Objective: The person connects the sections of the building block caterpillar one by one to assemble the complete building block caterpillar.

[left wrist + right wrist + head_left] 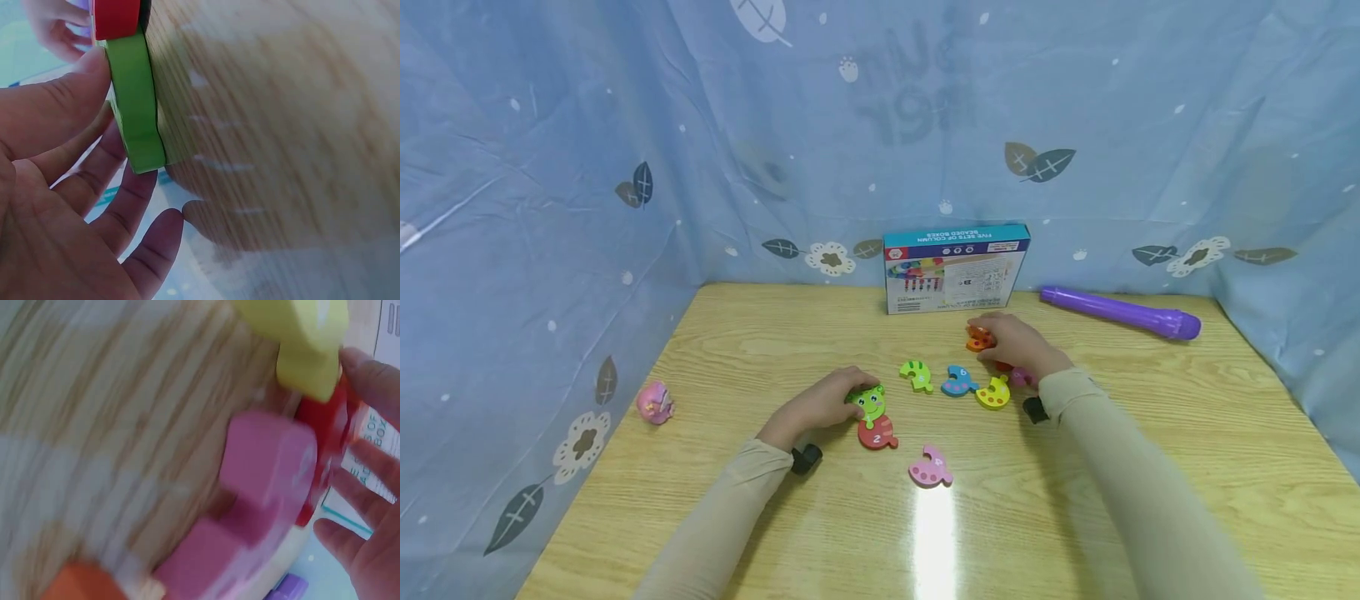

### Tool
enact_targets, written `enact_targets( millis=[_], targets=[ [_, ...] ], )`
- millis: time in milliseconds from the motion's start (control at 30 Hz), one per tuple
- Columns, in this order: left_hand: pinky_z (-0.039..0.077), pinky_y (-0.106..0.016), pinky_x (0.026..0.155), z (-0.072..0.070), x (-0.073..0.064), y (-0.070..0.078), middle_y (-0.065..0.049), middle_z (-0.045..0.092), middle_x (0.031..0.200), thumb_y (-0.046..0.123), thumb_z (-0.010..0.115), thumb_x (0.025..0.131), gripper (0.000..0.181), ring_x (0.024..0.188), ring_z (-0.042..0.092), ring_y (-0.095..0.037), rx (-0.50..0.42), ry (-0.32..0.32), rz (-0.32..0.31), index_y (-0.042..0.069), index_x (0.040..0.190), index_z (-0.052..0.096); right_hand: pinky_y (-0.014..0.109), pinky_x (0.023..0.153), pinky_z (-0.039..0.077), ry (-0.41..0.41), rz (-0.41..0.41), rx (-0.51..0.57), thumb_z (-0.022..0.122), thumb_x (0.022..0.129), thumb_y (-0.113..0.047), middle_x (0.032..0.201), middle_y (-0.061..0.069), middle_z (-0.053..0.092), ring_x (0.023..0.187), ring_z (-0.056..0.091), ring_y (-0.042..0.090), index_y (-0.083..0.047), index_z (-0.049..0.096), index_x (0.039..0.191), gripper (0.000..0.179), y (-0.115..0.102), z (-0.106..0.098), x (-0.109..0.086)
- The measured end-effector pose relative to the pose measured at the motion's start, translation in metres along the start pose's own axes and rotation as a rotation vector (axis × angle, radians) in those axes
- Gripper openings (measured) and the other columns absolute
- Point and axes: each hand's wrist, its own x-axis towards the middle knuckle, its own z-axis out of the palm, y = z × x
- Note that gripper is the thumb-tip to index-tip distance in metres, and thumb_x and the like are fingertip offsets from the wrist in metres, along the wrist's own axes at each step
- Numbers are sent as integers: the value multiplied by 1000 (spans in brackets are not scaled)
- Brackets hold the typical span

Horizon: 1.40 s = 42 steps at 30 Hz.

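Note:
My left hand [825,400] holds a green caterpillar-head puzzle piece [871,405] by its edges, thumb on one side and fingers on the other. A red piece marked 2 [876,433] is joined to that head. Farther right, my right hand [1015,343] has its thumb and fingertips around an orange spotted piece [979,340], which they partly cover. Close under this hand lie a red piece [322,437], a pink-magenta piece [269,456] and a yellow piece [993,393]. Another orange thing [81,584] shows only in part in the right wrist view.
Between the hands lie a green piece [917,377] and a blue piece [958,381]; a pink piece [931,468] is nearer me. A printed box [955,271] stands at the back beside a purple toy microphone [1120,312]. At the table's left edge sits a small pink toy [656,403].

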Motion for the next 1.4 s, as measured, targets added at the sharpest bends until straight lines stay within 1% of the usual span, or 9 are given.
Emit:
enact_targets(
  millis=[100, 233, 367, 533, 733, 833, 967, 1133, 1400],
  targets=[
    [38, -35, 101, 1, 0, 0, -8, 53, 124, 6, 68, 81, 49, 117, 48, -22, 0, -3, -2, 7, 128, 53, 55, 100, 34, -5, 54, -15, 70, 82, -21, 133, 22, 43, 115, 43, 36, -8, 48, 134, 58, -4, 2, 1],
    [38, -34, 101, 2, 1, 0, -7, 53, 125, 7, 68, 81, 50, 118, 47, -22, 5, -5, -9, 8, 129, 53, 55, 95, 39, 13, 74, -48, 68, 83, -22, 126, 21, 46, 107, 45, 34, -8, 52, 130, 52, -6, 4, 3],
    [38, -34, 101, 1, 1, -1, -6, 53, 124, 8, 68, 82, 50, 118, 47, -21, 10, -2, -18, 8, 129, 53, 55, 92, 41, 78, 29, -82, 68, 82, -25, 123, 21, 50, 107, 47, 35, -8, 54, 127, 50, -13, 5, 3],
    [37, -35, 101, -1, 0, 0, -7, 53, 124, 7, 68, 82, 49, 119, 46, -22, 2, 6, -26, 8, 128, 53, 52, 94, 41, 175, -45, -13, 72, 79, -29, 124, 21, 49, 112, 46, 37, -4, 52, 128, 59, -39, 3, -6],
    [38, -35, 102, -2, 0, 1, -8, 53, 123, 6, 68, 81, 49, 119, 47, -22, -2, 6, -30, 7, 128, 53, 39, 80, 51, 231, -91, 57, 73, 79, -21, 108, 13, 51, 90, 54, 24, -3, 54, 126, 54, -77, 10, -22],
    [38, -35, 102, -2, 0, 1, -7, 54, 123, 6, 68, 81, 49, 118, 47, -22, 14, 10, -28, 7, 128, 53, 35, 75, 52, 254, -119, 84, 73, 79, -19, 105, 12, 51, 85, 55, 21, -4, 54, 126, 53, -93, 18, -32],
    [38, -34, 101, -2, 2, 1, -7, 54, 123, 7, 68, 82, 48, 117, 48, -21, 15, 11, -26, 7, 128, 53, 34, 73, 51, 257, -128, 113, 75, 77, -17, 105, 10, 52, 84, 54, 19, -4, 56, 124, 52, -114, 30, -47],
    [39, -33, 100, 0, 3, 1, -6, 55, 122, 6, 68, 81, 47, 115, 49, -20, 9, 13, -24, 7, 127, 54, 29, 69, 50, 221, -106, 118, 78, 73, -19, 100, 5, 52, 80, 52, 14, -6, 59, 119, 52, -134, 48, -67],
    [39, -34, 100, 1, 1, 0, -7, 55, 122, 5, 68, 81, 47, 116, 49, -21, -2, 24, -20, 7, 126, 55, 21, 55, 42, 209, -164, 48, 77, 72, -28, 96, -3, 52, 67, 45, 7, -12, 61, 114, 48, -147, 72, -83]
  ],
)
